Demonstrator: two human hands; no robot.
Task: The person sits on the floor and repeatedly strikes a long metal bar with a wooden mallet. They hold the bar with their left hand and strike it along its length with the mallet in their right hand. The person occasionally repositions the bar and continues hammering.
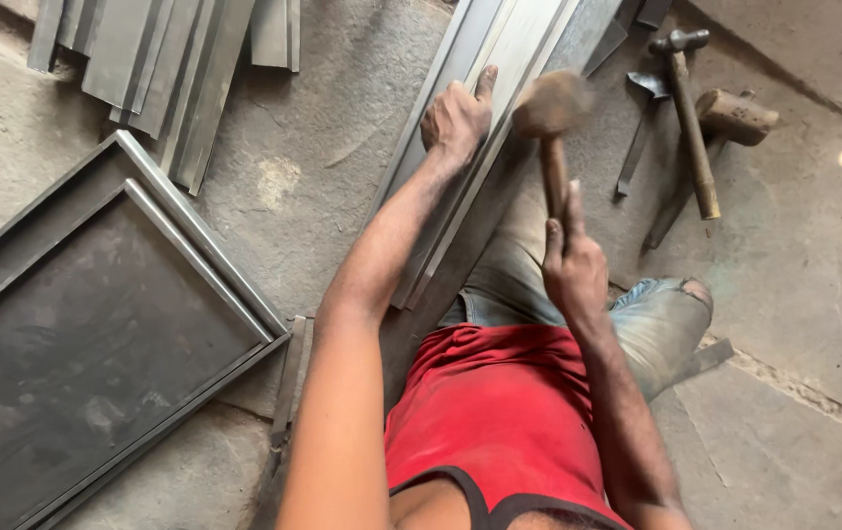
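Observation:
My left hand (456, 118) presses down on a long folded sheet-metal strip (499, 49) that runs from my lap toward the top of the view. My right hand (572, 265) grips the handle of a wooden mallet (550, 106), whose blurred head hovers just right of my left hand, over the strip's edge. I sit on the concrete floor in a red top and jeans, one knee (671, 309) bent to the right.
A large flat metal tray (97, 324) with a raised rim lies at the left. Several bent metal strips (161, 59) are stacked at the top left. A steel hammer (691, 118), a second mallet (735, 116) and a flat tool (637, 128) lie at the upper right.

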